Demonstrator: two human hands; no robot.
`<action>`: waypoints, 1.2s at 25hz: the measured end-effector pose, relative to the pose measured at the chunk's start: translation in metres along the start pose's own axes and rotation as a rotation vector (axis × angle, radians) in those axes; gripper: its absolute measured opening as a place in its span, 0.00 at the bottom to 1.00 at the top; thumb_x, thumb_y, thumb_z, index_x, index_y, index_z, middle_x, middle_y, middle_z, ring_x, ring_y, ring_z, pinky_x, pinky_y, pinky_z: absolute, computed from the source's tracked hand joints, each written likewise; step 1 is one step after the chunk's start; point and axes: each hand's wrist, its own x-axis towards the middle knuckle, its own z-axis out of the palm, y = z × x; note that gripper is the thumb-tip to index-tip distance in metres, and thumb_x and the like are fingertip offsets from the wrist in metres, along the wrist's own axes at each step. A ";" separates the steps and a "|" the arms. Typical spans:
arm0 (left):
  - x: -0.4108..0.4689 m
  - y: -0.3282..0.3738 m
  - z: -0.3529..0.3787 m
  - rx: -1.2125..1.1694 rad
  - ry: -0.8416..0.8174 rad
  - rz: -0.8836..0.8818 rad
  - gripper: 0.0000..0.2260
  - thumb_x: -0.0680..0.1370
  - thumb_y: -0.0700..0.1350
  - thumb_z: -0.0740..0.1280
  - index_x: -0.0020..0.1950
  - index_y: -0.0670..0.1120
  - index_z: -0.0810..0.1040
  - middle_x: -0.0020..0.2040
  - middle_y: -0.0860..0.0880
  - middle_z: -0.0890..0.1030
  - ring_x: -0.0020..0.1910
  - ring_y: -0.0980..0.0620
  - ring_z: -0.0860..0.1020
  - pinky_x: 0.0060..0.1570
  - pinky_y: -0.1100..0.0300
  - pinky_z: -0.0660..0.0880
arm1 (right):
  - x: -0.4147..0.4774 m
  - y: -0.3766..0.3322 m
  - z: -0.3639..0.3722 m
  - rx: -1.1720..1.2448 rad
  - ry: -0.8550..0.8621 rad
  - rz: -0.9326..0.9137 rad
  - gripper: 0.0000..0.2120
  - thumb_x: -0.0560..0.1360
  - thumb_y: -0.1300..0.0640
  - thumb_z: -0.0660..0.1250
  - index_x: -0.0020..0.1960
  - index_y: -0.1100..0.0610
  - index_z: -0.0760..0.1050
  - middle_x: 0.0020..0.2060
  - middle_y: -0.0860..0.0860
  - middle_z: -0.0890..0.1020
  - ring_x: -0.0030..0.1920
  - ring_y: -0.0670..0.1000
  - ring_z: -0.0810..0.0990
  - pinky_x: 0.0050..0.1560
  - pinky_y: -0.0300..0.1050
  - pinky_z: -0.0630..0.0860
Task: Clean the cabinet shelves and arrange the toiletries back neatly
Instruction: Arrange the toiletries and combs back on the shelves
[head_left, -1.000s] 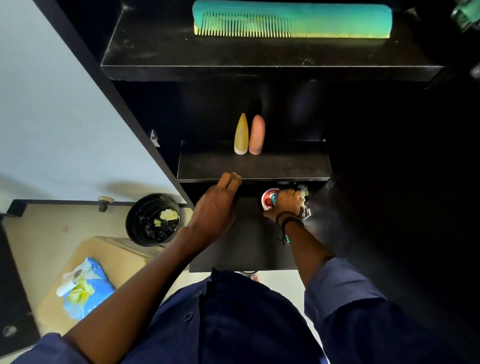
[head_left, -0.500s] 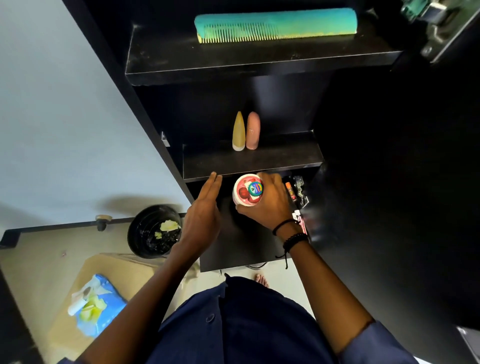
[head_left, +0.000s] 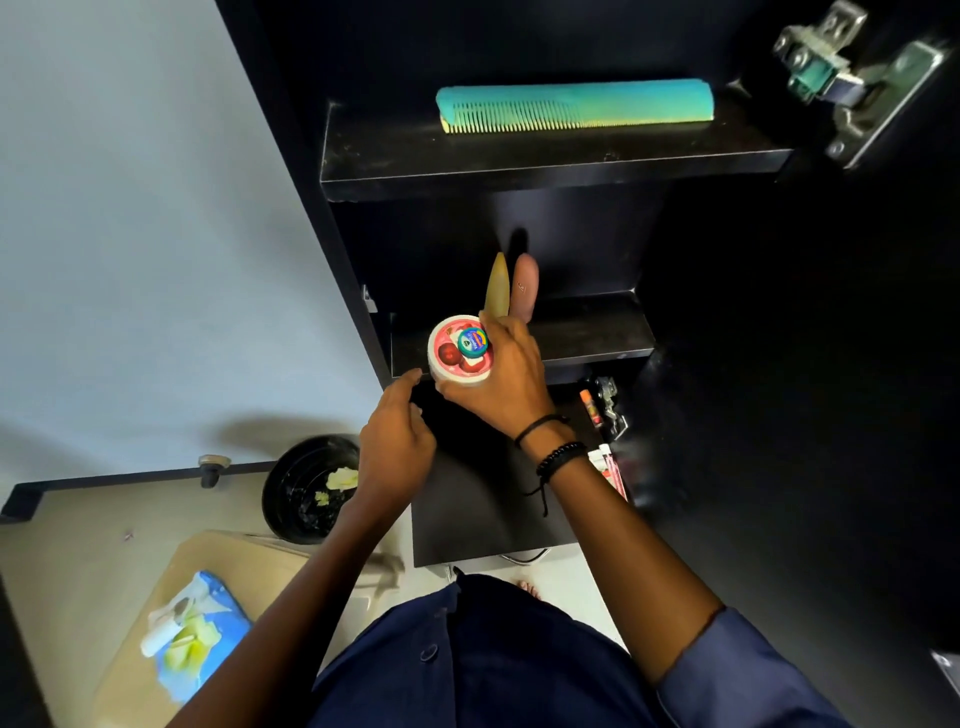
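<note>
My right hand (head_left: 506, 379) grips a round white jar with a red fruit lid (head_left: 452, 358), and a small teal tin (head_left: 474, 340) sits on top of that lid. The jar is at the left front edge of the middle shelf (head_left: 587, 338). Just below and left of the jar, my left hand (head_left: 397, 441) hovers with fingers loosely curled, holding nothing. At the back of the middle shelf stand a yellow bottle (head_left: 496, 283) and a pink bottle (head_left: 524, 283). A teal comb (head_left: 574, 105) lies on the top shelf (head_left: 519, 161).
On the lower shelf (head_left: 467, 509), at its right side, lie a small orange tube (head_left: 591, 405) and a red-and-white packet (head_left: 609, 467). A black bin (head_left: 306, 488) stands on the floor to the left. A blue wipes pack (head_left: 195, 631) lies on a beige surface at the bottom left.
My right hand has lifted the jar with the tin from the lower shelf up to the middle shelf's left front edge. My left hand has dropped slightly below the shelf edge.
</note>
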 end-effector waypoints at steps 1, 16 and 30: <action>0.000 0.000 -0.001 -0.001 -0.011 0.006 0.20 0.79 0.36 0.57 0.69 0.48 0.67 0.65 0.48 0.75 0.60 0.47 0.76 0.61 0.48 0.75 | 0.004 -0.004 0.003 0.003 -0.006 -0.007 0.44 0.60 0.45 0.79 0.70 0.57 0.66 0.64 0.54 0.72 0.64 0.54 0.71 0.63 0.44 0.72; 0.010 0.012 -0.003 -0.091 -0.048 0.046 0.22 0.80 0.36 0.57 0.74 0.47 0.61 0.70 0.47 0.71 0.67 0.49 0.71 0.63 0.64 0.65 | 0.016 0.005 0.025 0.181 0.061 -0.116 0.06 0.73 0.63 0.69 0.50 0.60 0.77 0.48 0.54 0.80 0.50 0.50 0.79 0.53 0.48 0.80; 0.015 0.018 0.013 -0.068 -0.090 0.046 0.25 0.79 0.35 0.57 0.75 0.49 0.60 0.73 0.50 0.67 0.71 0.52 0.67 0.66 0.65 0.61 | 0.003 0.026 0.012 0.067 -0.106 -0.073 0.21 0.78 0.63 0.60 0.71 0.59 0.67 0.69 0.54 0.71 0.71 0.51 0.66 0.72 0.42 0.61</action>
